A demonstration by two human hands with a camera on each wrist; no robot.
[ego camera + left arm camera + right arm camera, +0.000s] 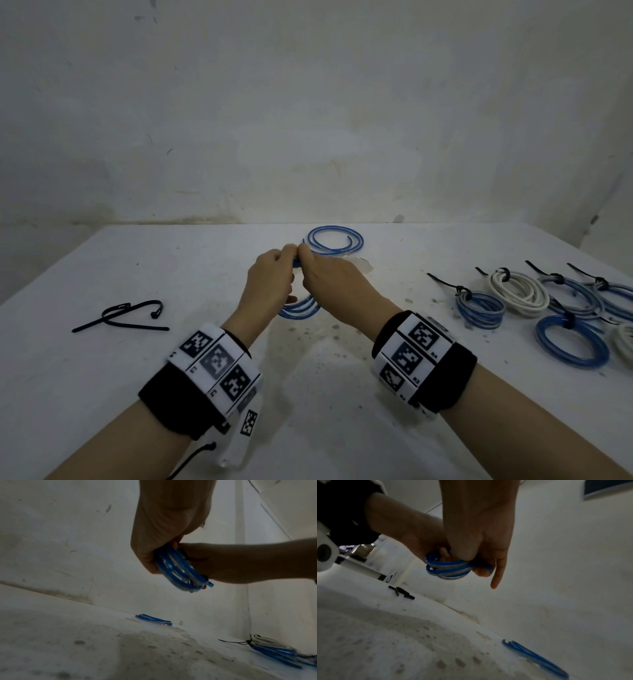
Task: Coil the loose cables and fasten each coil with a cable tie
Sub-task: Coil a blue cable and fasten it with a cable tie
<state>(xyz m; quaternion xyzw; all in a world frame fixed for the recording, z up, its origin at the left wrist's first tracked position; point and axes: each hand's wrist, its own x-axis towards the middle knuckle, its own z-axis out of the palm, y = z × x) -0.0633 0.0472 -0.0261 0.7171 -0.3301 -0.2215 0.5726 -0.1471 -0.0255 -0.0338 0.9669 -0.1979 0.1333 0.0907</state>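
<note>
A blue cable coil (300, 307) is held upright above the white table (205, 274) between both hands. My left hand (274, 270) grips its left side, fingers curled round the strands (178, 569). My right hand (329, 274) grips the same coil (448, 569) from the right, thumb pressed on it, one finger (498, 574) sticking out straight. The fingertips of both hands meet at the coil's top. A second loose blue cable (334, 241) lies in loops on the table just behind the hands. Loose black cable ties (126, 317) lie at the left.
At the right lie several tied coils, blue (479, 308) and white (520, 294), each with a black tie; a larger blue coil (570, 342) lies nearer. A stained wall (308, 120) stands close behind the table's far edge.
</note>
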